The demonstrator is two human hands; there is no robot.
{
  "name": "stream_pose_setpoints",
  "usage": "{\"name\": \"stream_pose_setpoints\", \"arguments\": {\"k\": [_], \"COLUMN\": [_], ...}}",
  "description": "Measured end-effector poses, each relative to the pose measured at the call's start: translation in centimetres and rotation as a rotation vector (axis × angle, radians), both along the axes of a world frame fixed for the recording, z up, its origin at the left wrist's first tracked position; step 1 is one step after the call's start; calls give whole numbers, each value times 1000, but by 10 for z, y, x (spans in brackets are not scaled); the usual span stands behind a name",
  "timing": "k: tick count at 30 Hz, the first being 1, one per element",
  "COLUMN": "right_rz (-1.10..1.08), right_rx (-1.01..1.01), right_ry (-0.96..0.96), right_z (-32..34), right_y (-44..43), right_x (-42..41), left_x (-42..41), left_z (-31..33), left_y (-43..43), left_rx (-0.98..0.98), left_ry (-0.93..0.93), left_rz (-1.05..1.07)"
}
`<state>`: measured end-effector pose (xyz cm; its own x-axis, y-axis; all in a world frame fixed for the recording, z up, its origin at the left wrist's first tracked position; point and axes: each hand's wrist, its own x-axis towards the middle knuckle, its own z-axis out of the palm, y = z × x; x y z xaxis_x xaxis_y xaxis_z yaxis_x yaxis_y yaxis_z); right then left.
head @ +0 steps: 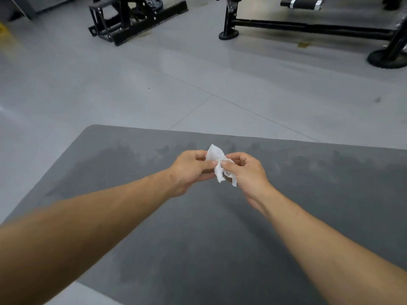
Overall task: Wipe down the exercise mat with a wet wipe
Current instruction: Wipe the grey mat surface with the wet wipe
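A grey exercise mat [136,216] lies on the floor and fills the lower half of the view, with darker damp patches across its far part. Above it, a crumpled white wet wipe [217,160] is held up in the air between both hands. My left hand [189,170] pinches its left side with thumb and fingers. My right hand [246,172] pinches the right side, and a loose end of the wipe hangs down below the fingers.
Light grey floor tiles [154,84] stretch beyond the mat's far edge. Black gym machine frames stand at the back: one base [132,20] at centre-left and a long bar with round feet [308,27] at the right.
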<state>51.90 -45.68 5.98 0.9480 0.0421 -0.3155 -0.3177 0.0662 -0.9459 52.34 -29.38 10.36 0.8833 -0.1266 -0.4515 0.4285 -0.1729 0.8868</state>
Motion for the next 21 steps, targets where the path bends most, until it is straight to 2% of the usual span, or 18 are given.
{"name": "stream_pose_setpoints", "arguments": {"k": [4,8,13,17,21], "right_rz": [88,147,139,41,106], "right_rx": [38,74,33,142,142], "right_ry": [-14,-75,-161,-111,-70], "right_z": [8,25,43,50,42], "right_y": [10,25,32,26,27], "right_x": [-5,-12,-15,-11,-10], "left_x": [-9,-23,-44,-60,-68], "left_z": [30,53,49,28,13], "left_y": [17,40,65,75,77], "left_rx": [176,220,162,54,-49], "left_ry": [-10,-35,-98,-120,-111], "left_rz": [-47,-50,33,140,275]}}
